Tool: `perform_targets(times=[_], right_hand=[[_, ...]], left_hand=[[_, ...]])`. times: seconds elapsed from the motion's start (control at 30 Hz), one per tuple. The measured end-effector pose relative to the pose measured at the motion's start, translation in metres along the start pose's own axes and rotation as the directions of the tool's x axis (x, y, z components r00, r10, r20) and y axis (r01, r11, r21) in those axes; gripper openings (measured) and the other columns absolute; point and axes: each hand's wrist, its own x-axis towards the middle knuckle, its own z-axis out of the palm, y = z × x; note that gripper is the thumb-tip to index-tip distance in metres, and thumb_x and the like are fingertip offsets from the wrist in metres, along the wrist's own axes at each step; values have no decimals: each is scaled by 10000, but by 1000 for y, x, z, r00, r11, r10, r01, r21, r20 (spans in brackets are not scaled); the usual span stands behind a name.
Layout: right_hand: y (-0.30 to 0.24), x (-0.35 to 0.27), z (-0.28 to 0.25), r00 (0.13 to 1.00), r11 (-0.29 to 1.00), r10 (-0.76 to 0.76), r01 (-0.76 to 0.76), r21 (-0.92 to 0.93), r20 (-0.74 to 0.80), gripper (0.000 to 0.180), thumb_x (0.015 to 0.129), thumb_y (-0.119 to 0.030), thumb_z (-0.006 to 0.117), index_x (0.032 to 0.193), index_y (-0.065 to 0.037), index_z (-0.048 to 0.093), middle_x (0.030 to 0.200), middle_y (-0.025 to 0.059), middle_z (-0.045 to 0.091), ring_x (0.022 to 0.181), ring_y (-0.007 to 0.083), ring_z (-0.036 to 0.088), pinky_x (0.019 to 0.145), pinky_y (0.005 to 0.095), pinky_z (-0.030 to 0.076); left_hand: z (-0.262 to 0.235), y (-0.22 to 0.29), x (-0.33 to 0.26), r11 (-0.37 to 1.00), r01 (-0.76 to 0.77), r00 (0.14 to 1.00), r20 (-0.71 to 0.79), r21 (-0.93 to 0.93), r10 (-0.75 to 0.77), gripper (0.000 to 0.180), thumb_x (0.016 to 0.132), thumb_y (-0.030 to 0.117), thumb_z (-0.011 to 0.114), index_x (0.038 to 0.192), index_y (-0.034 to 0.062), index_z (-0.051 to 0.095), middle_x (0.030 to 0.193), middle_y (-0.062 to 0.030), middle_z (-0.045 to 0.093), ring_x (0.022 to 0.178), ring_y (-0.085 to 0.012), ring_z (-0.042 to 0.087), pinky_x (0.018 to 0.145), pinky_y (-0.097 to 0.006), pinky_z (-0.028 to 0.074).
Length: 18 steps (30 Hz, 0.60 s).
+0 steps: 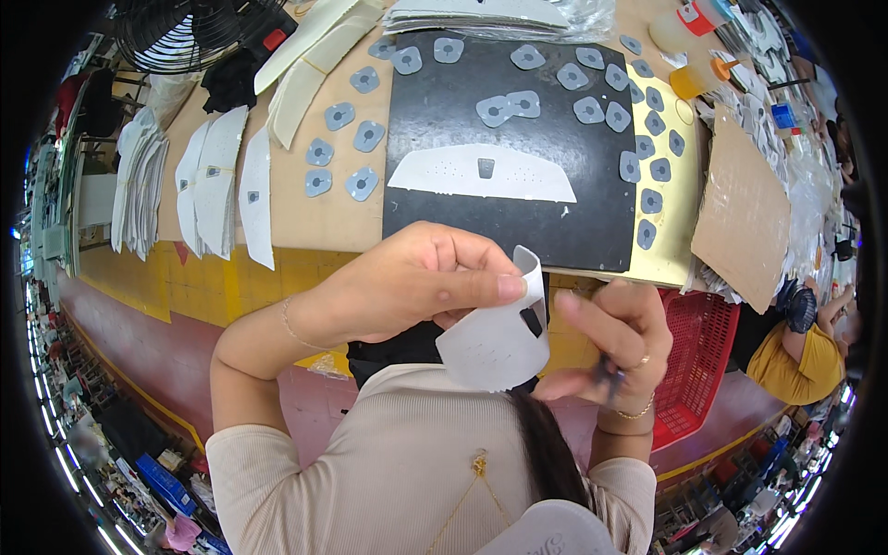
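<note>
My left hand pinches a white panel piece between thumb and fingers, in front of my chest. The piece is bent into a curve and carries a small dark patch near one edge. To its right is my right hand, its index finger and thumb apart and its other fingers curled round a small, blurred dark object. A similar white panel with a dark centre patch and tiny holes lies flat on the black board beyond my hands.
Several grey rounded patches lie about the table, the board and a yellow sheet. Stacked white panels are at left, below a black fan. Bottles, cardboard and a red basket are at right.
</note>
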Motion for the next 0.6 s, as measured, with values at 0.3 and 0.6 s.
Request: perform_targets(times=[0.3,0.6], right_hand=[[10,0,7,989,933,-64,106,344,-132,454,756,-529,750,747,-79,691,898,103,673,717,197,625,585,286,469],[103,-160,141,886,891,448,-434,-132,116,223,853,-83,687,1076,-71,688,1153,75,637,883,287,650,769,355,481]], left_hand=[[5,-3,-3,995,-32,999,0,94,32,208,1009,183,554,1026,-9,634,871,-173,724,794,-238,732,696,-294,585],[-53,-186,76,323,-136,989,108,937,102,526,972,384,563,1371,49,489,1259,-200,598,1176,-361,560,981,-432,441]])
